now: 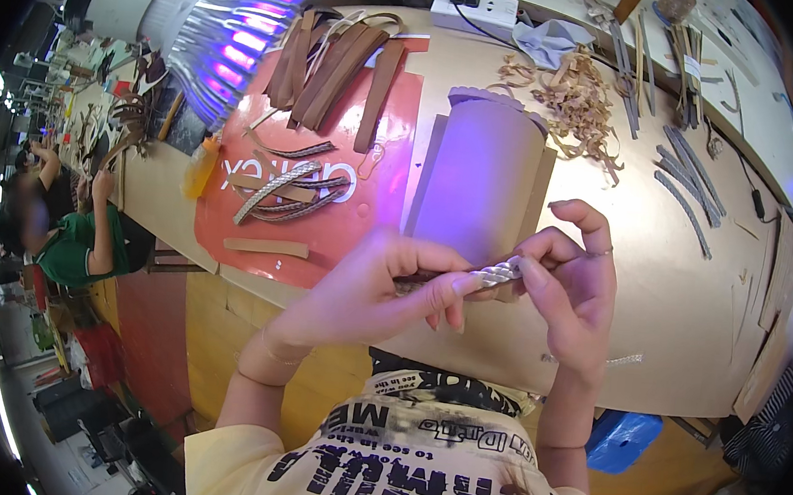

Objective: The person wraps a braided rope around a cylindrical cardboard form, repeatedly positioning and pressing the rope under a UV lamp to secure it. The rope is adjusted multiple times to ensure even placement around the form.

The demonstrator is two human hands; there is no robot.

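Note:
A short braided strap [498, 274], pale and silvery, is stretched between my two hands above the near side of the table. My left hand [394, 280] pinches it between thumb and fingers, and part of the strap is hidden behind that hand. At the strap's other end, my right hand [570, 286] grips with thumb and forefinger, the outer fingers raised. Just beyond the hands stands a curved, cardboard-coloured block [478, 175] tinted violet by the lamp. More braided straps [279, 192] lie in a loose pile on a red sheet [374, 236] to the left.
A large ribbed lamp [230, 44] hangs at the upper left. Brown leather strips [341, 78] are heaped behind the braided pile. Curled shavings [574, 103] and grey braided strips [690, 184] lie at the right. A white power strip [473, 14] sits at the back. Another person in green [86, 244] works far left.

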